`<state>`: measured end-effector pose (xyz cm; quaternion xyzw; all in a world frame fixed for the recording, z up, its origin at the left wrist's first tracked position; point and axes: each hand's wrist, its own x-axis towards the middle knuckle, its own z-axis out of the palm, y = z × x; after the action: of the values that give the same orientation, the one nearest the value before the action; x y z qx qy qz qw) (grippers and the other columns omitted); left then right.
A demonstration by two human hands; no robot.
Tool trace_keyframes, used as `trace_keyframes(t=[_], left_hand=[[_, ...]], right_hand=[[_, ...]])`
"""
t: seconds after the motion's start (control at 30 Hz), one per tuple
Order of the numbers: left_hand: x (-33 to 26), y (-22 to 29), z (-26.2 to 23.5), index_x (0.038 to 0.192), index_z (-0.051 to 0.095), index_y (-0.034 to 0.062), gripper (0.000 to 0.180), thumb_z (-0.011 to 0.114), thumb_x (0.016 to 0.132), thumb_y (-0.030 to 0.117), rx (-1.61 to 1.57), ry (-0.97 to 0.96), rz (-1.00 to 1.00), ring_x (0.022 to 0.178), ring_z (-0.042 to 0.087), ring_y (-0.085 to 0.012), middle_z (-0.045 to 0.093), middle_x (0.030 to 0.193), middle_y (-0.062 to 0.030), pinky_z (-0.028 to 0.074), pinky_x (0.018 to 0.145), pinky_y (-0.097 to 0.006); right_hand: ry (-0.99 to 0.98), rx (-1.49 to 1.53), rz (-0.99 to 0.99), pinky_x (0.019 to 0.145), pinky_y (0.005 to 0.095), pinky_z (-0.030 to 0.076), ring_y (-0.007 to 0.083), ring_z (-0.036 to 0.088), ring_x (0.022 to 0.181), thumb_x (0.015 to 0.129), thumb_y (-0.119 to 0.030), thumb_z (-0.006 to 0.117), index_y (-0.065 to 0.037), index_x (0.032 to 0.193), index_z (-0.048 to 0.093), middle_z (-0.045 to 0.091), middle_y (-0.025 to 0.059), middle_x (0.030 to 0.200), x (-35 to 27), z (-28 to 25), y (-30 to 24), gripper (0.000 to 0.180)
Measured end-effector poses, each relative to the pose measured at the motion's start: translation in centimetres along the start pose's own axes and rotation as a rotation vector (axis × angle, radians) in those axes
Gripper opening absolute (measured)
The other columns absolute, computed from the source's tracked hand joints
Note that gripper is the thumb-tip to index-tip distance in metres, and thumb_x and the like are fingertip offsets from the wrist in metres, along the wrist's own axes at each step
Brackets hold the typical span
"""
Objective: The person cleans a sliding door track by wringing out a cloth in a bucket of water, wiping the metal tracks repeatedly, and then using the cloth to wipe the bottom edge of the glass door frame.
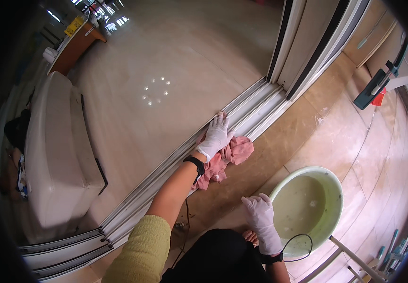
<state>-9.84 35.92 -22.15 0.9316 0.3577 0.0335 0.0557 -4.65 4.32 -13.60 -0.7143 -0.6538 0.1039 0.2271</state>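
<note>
My left hand, in a thin white glove, presses down on a crumpled pink cloth with its fingers stretched out. Under the hand, the cloth lies along the sliding-door track, and its loose folds spill over onto the tiles. My right hand, also gloved, is curled closed in front of my knee. It is beside the left rim of a pale green bucket; nothing shows sticking out of its fingers. Cloudy greyish water stands in the bucket.
A sliding door panel rises at the track's far end. The cream sofa stands left, with a wooden table beyond. Right are a green brush-like tool and a pale metal frame. A dark cable runs near my leg.
</note>
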Motion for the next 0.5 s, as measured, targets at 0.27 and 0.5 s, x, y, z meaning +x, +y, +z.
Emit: trace_keyframes(t=[0.27,0.5], left_hand=[[-7.3,-3.6,-1.9,0.123,0.048,-0.0021,0.053,0.052,0.088,0.037,-0.162,0.065,-0.255,0.103,0.056,-0.0382,0.058,0.113,-0.024,0.045,0.09,-0.043],[-11.8,-9.4,-2.3,0.11,0.055,0.002,0.037,0.056,0.089,0.033,-0.455,-0.057,-0.488,0.09,0.062,-0.0395,0.064,0.096,-0.0234,0.049,0.075,-0.045]], right_hand=[[0.036,0.092,-0.052,0.09,0.0395,0.042,0.0198,0.059,0.088,0.074,-0.008,0.059,-0.012,0.1,0.06,0.063,0.002,0.087,-0.2,-0.1,1.1,0.026],[0.107,0.164,-0.091,0.089,0.039,0.043,0.0199,0.061,0.086,0.068,-0.006,0.063,-0.013,0.098,0.062,0.063,0.0023,0.086,0.3,-0.1,0.8,0.031]])
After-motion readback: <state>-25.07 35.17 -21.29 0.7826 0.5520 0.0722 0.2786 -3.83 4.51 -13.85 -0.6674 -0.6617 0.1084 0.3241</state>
